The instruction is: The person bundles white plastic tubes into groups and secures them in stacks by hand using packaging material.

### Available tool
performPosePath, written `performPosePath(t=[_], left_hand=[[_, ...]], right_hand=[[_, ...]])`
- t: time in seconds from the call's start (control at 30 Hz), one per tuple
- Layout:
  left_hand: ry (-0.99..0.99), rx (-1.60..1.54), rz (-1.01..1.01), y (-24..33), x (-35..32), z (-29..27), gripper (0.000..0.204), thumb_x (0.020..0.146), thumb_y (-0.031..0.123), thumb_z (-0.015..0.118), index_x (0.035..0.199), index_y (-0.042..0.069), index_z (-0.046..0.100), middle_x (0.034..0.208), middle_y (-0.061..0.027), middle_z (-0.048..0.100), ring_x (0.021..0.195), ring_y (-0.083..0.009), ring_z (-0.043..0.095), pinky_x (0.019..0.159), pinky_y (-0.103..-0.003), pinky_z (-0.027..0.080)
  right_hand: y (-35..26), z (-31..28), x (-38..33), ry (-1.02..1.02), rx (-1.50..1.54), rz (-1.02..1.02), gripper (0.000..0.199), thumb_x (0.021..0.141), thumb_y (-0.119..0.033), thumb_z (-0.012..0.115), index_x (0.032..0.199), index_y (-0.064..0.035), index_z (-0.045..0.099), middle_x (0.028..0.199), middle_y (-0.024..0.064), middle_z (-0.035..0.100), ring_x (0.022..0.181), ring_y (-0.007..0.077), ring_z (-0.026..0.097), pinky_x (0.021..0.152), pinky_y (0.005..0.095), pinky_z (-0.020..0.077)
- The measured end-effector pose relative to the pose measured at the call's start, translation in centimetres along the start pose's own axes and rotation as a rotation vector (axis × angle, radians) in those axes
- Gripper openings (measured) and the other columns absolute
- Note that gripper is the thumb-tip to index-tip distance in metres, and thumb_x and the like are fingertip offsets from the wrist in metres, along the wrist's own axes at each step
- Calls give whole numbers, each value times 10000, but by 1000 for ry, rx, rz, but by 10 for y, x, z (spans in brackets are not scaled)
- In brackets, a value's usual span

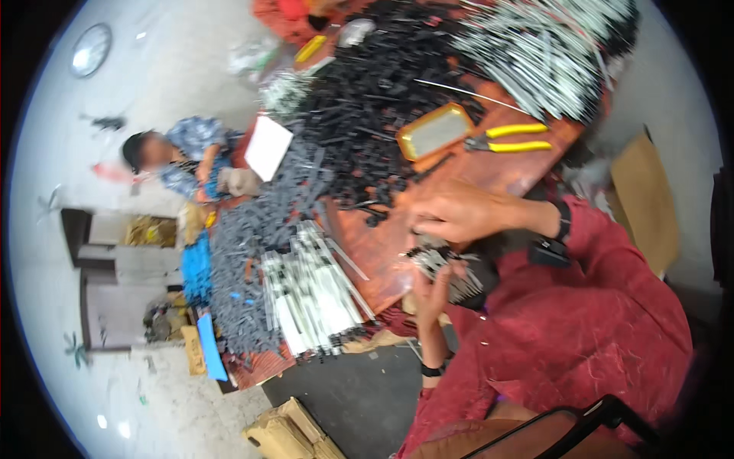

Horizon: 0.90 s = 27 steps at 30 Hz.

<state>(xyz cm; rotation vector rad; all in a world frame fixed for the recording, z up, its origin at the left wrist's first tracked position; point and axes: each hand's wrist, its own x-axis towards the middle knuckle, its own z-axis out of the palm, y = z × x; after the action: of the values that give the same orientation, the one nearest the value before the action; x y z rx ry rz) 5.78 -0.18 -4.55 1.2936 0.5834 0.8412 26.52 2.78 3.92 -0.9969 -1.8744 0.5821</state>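
My left hand (433, 294) holds a small bundle of thin grey rods with black ends (443, 264) at the near edge of the reddish-brown table (375, 245). Just above the bundle, my right hand (457, 210) has its fingers curled and its fingertips at the top of the rods; whether it grips any is unclear. Both arms wear red sleeves, with a dark watch on the right wrist (562, 222) and a black band on the left (432, 369).
A big pile of small black parts (367, 107) covers the table. Nearby lie yellow-handled pliers (514, 138), a yellow-rimmed tray (434, 131), long silver rods (550, 46), a bundle of white rods (313, 294) and grey pieces (245, 245). Another person (183, 157) sits opposite.
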Motion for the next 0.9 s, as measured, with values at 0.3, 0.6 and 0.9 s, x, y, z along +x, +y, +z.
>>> performPosePath(t=[0.3, 0.6, 0.9], left_hand=[[-19, -101, -17, 1, -2, 3, 226, 993, 66, 496, 1197, 19, 410, 868, -95, 596, 801, -188, 600, 891, -416, 508], [-64, -31, -17, -3, 2, -2, 211, 1001, 91, 492, 1183, 13, 418, 861, -88, 601, 801, -178, 605, 892, -401, 504], [-5, -56, 17, -1, 5, 5, 290, 973, 36, 497, 1245, -2, 405, 867, -75, 627, 792, -158, 616, 770, -292, 514]], right_hand=[[2, 2, 1, -86, 57, 112, 148, 874, -186, 577, 914, -52, 625, 771, 125, 659, 742, 321, 651, 635, 427, 474], [4, -10, 1, -192, 55, 186, 176, 866, -175, 650, 991, -56, 619, 759, 71, 667, 685, 216, 648, 602, 344, 469], [5, -22, -33, -96, 305, 350, 152, 885, -170, 650, 913, -25, 614, 778, 80, 620, 706, 179, 604, 636, 325, 469]])
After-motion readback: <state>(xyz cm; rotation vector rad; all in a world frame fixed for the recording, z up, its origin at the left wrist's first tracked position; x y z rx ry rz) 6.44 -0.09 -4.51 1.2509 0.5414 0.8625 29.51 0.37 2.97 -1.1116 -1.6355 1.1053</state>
